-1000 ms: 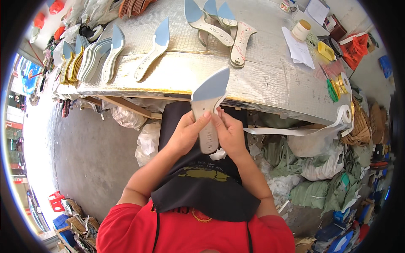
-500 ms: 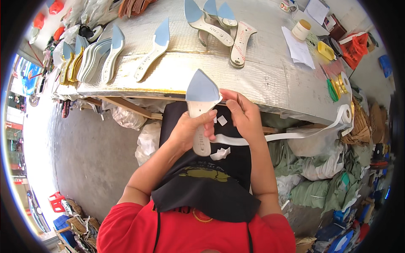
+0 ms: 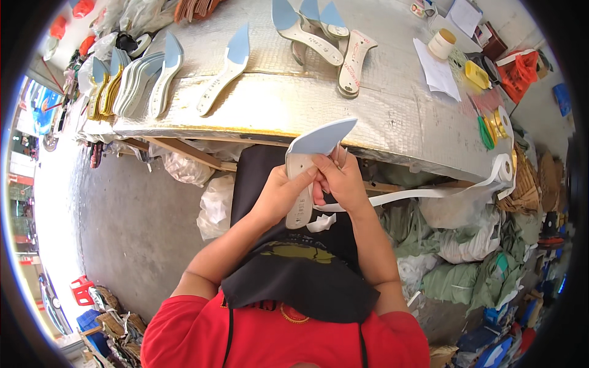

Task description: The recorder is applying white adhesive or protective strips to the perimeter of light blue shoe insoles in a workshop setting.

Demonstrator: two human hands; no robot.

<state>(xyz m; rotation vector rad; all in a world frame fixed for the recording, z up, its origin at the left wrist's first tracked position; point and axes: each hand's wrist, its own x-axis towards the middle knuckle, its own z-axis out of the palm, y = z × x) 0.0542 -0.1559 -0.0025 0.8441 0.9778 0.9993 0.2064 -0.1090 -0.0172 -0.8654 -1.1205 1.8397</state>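
My left hand (image 3: 276, 191) grips a shoe insole (image 3: 299, 205), a white sole-shaped piece with a pointed light-blue toe part, tilted to the right above my lap. My right hand (image 3: 345, 183) is closed, thumb and fingers pinching at the insole's right edge, close to my left fingertips. A small thin tool, perhaps a blade, shows between its fingers; its kind is unclear. White tape (image 3: 408, 195) runs from a roll (image 3: 504, 170) at the right to beneath my hands; its end is hidden. White scraps (image 3: 321, 222) lie on my black apron (image 3: 294, 260).
A silver-covered table (image 3: 392, 122) spans the front. On it stand stacked insoles (image 3: 136, 86) at left, single insoles (image 3: 226, 70) in the middle, and loose ones (image 3: 316, 43) farther back. Paper sheets (image 3: 437, 70), a jar (image 3: 442, 44) and green-handled scissors (image 3: 486, 134) lie at right. Bags (image 3: 469, 245) crowd the right underside.
The insole has turned so its blue tip points up and right, and sits slightly lower. My right hand has come in and down against its edge, meeting my left fingers.
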